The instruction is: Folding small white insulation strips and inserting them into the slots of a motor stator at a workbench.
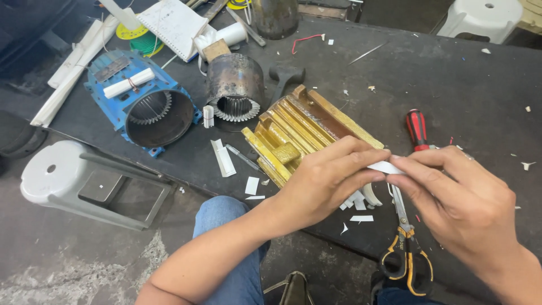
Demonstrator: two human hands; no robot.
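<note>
Both hands meet over the near edge of the dark tabletop [451,73], pinching one small white strip of insulating paper [385,167] between them: the left hand [327,178] has thumb and fingers closed on its left end, the right hand [451,195] is closed on its right end. Just below lie yellow-handled scissors [403,248] and white paper offcuts [355,203]; a yellow-painted ribbed metal block [299,133] sits behind. Working the strip well probably means keeping both pinches close together, so the paper bends evenly without tearing.
</note>
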